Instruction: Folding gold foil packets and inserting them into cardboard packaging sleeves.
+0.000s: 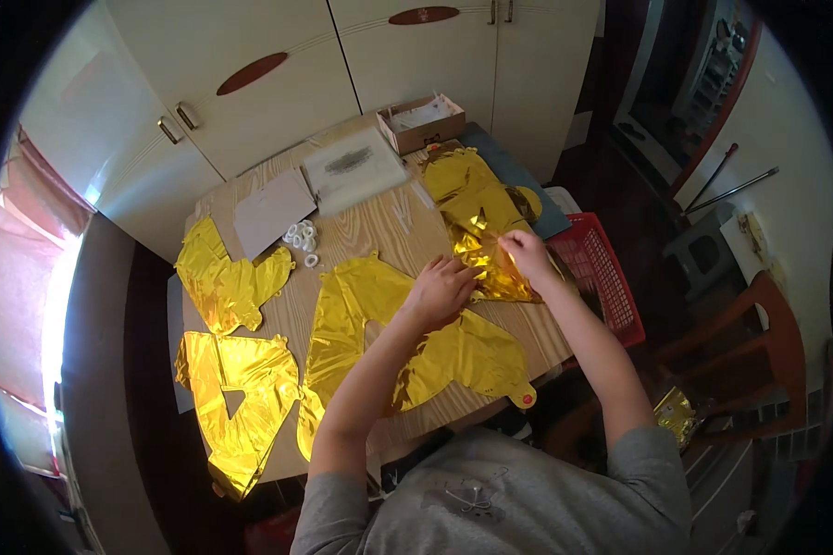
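Several flat gold foil balloons lie on a wood-grain table. My right hand (pixel 528 254), its fingers closed in a pinch, has hold of a crumpled gold foil balloon (pixel 503 277) at the table's right side. My left hand (pixel 442 289) rests with fingers stretched out on the left edge of that same foil. Beneath my left forearm spreads a large gold foil balloon (pixel 491 347) with a small red spot near one tip. Another gold foil balloon (pixel 458 176) lies just beyond my hands. Two more, a bent foil balloon (pixel 215 282) and one with a triangular hole (pixel 259 361), are at the left.
White rings of tape or ribbon (pixel 301 236) sit beside pale cards (pixel 275 211) and a clear-covered sheet (pixel 352 168). A cardboard box (pixel 423 125) stands at the back. A red plastic basket (pixel 611 277) and wooden chair (pixel 773 342) are right of the table (pixel 407 222).
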`<state>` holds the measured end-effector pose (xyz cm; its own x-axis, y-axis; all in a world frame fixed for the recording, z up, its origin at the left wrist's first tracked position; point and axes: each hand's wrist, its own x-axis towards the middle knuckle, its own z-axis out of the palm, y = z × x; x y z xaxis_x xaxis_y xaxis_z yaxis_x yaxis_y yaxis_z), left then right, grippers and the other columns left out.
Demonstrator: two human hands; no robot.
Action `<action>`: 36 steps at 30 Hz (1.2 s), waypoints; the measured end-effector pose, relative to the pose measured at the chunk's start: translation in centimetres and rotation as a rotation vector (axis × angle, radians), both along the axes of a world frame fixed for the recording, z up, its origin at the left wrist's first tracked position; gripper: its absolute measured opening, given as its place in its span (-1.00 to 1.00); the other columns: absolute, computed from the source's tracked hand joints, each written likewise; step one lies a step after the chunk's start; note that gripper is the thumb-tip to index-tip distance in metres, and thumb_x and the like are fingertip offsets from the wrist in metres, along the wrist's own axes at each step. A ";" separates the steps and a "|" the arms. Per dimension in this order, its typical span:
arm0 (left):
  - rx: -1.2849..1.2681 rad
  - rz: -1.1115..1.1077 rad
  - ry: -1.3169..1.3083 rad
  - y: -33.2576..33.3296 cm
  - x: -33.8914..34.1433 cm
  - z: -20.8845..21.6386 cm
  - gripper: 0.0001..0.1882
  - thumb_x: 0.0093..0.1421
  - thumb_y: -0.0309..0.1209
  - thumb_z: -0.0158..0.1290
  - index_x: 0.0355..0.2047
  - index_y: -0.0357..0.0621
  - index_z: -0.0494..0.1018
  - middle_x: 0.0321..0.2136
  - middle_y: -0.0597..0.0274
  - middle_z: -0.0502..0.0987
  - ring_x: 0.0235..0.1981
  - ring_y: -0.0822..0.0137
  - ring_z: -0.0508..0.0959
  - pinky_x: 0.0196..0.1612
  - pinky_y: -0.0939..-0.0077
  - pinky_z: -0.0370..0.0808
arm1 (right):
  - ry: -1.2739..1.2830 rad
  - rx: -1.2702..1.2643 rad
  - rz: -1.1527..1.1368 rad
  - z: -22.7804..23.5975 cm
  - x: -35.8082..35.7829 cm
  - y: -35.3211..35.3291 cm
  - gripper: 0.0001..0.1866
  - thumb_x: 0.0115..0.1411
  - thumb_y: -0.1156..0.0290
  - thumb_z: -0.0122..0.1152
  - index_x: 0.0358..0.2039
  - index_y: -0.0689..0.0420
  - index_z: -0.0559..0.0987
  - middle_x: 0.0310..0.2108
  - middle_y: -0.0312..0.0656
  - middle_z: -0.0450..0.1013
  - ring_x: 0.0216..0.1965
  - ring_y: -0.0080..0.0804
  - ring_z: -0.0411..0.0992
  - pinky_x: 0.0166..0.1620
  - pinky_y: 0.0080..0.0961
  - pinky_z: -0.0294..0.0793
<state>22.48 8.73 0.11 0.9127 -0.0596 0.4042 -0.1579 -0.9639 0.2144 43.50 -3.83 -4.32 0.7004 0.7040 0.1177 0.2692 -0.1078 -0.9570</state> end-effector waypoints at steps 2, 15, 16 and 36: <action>-0.063 0.024 0.043 -0.3 -0.5 0.7 -0.72 0.24 -0.36 -0.03 -0.10 -0.18 0.49 -0.24 0.12 0.53 -0.10 0.08 0.45 0.08 0.16 0.33 | 0.263 0.078 0.011 0.6 1.3 0.5 -0.82 0.24 0.33 0.19 -0.35 0.20 0.58 -0.50 -0.31 0.49 -0.49 -0.57 0.41 -0.39 -0.55 0.38; -0.004 0.197 0.245 -0.4 1.8 2.2 -0.75 0.19 -0.17 0.01 -0.24 0.02 0.55 -0.25 0.25 0.55 -0.12 0.21 0.48 -0.05 0.11 0.37 | 0.495 0.391 -0.103 10.2 11.2 1.8 -0.81 0.30 0.27 0.12 -0.20 0.12 0.50 -0.33 -0.28 0.46 -0.29 -0.45 0.45 -0.20 -0.46 0.46; -0.028 0.206 0.249 0.1 3.2 2.1 -0.68 0.20 -0.11 0.00 -0.15 0.01 0.52 -0.17 0.19 0.52 -0.04 0.15 0.45 0.01 0.10 0.34 | 0.480 0.386 -0.089 10.0 11.3 1.9 -0.79 0.31 0.27 0.12 -0.17 0.13 0.50 -0.31 -0.27 0.47 -0.27 -0.45 0.45 -0.19 -0.46 0.45; 0.089 0.211 0.323 -1.0 8.3 -1.7 0.09 -0.07 0.53 -0.15 0.36 0.18 0.07 0.37 -0.04 -0.01 0.38 -0.29 -0.14 0.31 -0.34 -0.21 | 0.255 0.664 -0.327 19.9 16.9 2.0 -0.70 0.30 0.26 0.13 -0.08 0.19 0.51 -0.21 -0.23 0.47 -0.15 -0.42 0.42 -0.07 -0.47 0.40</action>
<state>30.78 7.74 -1.61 0.9880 0.1213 0.0958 0.1078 -0.9849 0.1351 60.38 -1.80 15.55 0.9219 0.2962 0.2497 0.0856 0.4727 -0.8771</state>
